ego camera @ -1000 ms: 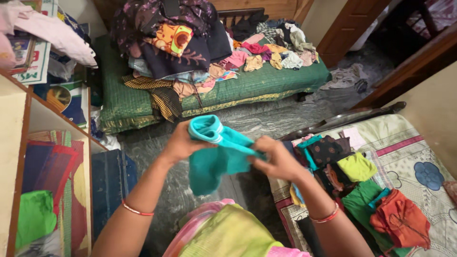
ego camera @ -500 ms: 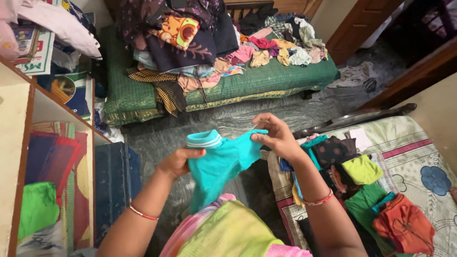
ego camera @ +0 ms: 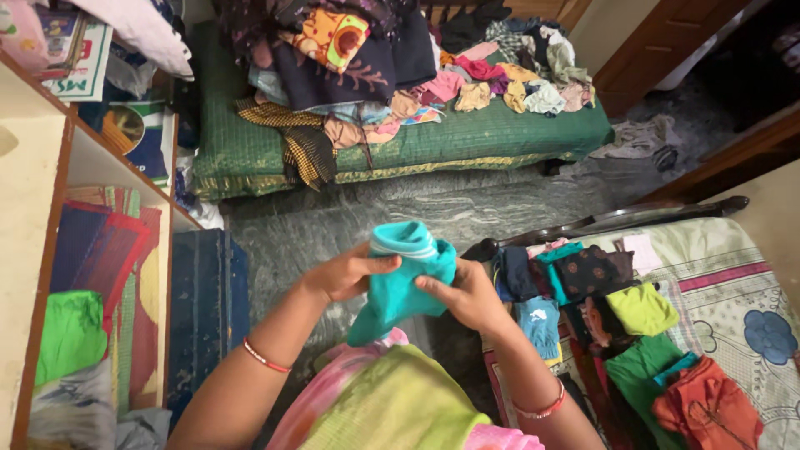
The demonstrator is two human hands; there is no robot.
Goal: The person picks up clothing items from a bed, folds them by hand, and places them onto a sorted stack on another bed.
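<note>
Now pinching a teal shirt (ego camera: 400,279) between left hand (ego camera: 346,275) and right hand (ego camera: 467,296), bunched at chest height beside the bed (ego camera: 733,267), as if folding.

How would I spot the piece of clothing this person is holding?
Start at the flowered bedsheet on the right, then look just left of it, above the grey floor. Between the left hand and right hand is a bunched turquoise garment, the only one with a pale striped collar.
</note>
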